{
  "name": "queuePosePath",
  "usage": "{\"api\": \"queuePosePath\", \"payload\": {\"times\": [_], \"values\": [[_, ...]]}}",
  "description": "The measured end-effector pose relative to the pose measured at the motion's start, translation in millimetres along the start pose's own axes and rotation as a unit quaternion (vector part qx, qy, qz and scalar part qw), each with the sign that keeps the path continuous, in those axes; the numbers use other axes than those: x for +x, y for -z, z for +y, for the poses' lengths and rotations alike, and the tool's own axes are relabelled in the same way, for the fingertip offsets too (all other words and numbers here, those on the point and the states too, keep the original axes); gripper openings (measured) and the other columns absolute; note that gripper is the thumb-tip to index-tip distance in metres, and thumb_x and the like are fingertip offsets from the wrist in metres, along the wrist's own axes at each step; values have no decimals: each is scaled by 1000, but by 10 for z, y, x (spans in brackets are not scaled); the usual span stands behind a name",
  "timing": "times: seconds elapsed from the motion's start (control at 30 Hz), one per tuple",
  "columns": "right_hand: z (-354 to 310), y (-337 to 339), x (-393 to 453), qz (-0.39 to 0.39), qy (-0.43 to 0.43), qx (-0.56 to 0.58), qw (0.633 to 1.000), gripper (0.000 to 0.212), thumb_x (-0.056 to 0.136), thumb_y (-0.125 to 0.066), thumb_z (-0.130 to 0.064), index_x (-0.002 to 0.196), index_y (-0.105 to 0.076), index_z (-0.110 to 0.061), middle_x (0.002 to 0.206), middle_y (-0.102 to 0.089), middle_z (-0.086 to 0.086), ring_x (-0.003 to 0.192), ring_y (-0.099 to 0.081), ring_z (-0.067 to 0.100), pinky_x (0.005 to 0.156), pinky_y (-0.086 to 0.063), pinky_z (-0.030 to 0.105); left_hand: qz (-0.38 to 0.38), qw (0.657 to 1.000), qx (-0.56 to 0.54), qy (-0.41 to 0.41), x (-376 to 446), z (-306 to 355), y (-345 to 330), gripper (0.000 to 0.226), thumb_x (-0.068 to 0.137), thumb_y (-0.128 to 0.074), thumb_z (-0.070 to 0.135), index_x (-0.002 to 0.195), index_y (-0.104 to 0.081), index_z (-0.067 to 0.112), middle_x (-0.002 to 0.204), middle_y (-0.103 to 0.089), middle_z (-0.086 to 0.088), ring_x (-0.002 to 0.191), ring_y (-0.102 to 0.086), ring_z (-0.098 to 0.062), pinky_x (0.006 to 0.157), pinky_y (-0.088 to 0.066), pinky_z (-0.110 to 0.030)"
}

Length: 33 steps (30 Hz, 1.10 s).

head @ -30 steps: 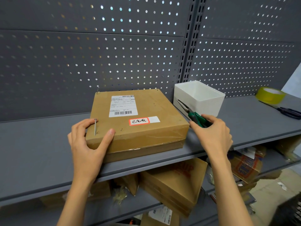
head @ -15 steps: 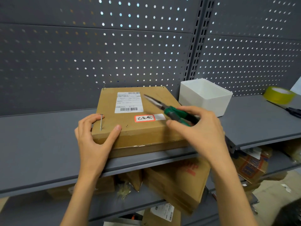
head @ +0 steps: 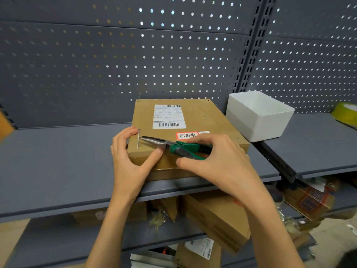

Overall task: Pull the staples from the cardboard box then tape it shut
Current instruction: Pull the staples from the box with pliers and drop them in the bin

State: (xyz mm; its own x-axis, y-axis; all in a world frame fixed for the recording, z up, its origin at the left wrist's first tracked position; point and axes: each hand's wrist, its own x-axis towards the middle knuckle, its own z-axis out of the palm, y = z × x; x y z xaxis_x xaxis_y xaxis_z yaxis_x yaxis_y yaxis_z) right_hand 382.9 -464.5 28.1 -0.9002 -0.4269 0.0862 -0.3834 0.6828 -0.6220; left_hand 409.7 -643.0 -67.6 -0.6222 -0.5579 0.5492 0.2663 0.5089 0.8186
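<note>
Two bare forearms reach up from the bottom of the frame. At centre, the left hand (head: 129, 163) clasps the near left corner of a flat brown cardboard box (head: 195, 120), thumb along its front edge and fingers curled over the side. Just right, the right hand (head: 222, 161) grips green-handled needle-nose pliers (head: 173, 147), whose slim tips, slightly parted, meet an upright metal staple or nail (head: 138, 139) standing out of the box top; blur makes it hard to tell which. This looks like the staple-pulling step; next the tips must close on the shank and pull straight up. The box lies on a grey metal shelf (head: 58, 161). Its white shipping label (head: 168, 116) carries barcodes, the small print unreadable; a red-bordered sticker (head: 187, 135) shows handwritten Chinese characters. Further back, at right, stands a white plastic bin (head: 258, 117), and a yellow tape roll (head: 346, 114) sits at the right edge.
</note>
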Motion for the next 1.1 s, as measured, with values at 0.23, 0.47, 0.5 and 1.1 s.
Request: {"api": "queuePosePath", "payload": {"times": [0.23, 0.47, 0.5, 1.1], "values": [[-6, 32, 61, 2, 16, -18, 1000, 49, 63, -71, -56, 109, -63, -42, 94, -56, -24, 91, -51, 3, 61, -33, 14, -15, 1000, -17, 9, -1, -14, 20, 73, 63, -65, 53, 126, -45, 21, 130, -42, 4, 125, -40, -9, 103, -36, -21], [-82, -39, 58, -4, 32, -33, 999, 50, 65, -70, -56, 112, -61, -42, 112, -57, -20, 96, -51, 4, 72, -37, 27, -18, 999, -30, -1, 0, 8, 13, 70, 63, -65, 50, 124, -43, 21, 129, -43, 3, 125, -40, -12, 101, -34, -12], [-92, -49, 56, -1, 33, -34, 999, 49, 65, -70, -56, 111, -62, -42, 113, -57, -20, 98, -52, 5, 73, -38, 28, -19, 999, -33, 0, -2, 10, 15, 70, 63, -65, 49, 123, -43, 21, 128, -43, 4, 125, -40, -12, 102, -35, -13], [78, -279, -30, 18, -5, 128, 992, 19, 59, -70, -54, 73, -61, -46, 75, -51, -33, 80, -45, -12, 66, -36, 12, -33, 997, -76, 12, -22, 7, 33, 69, 67, -63, 44, 124, -41, 12, 132, -43, -6, 124, -43, -15, 99, -39, -18]]}}
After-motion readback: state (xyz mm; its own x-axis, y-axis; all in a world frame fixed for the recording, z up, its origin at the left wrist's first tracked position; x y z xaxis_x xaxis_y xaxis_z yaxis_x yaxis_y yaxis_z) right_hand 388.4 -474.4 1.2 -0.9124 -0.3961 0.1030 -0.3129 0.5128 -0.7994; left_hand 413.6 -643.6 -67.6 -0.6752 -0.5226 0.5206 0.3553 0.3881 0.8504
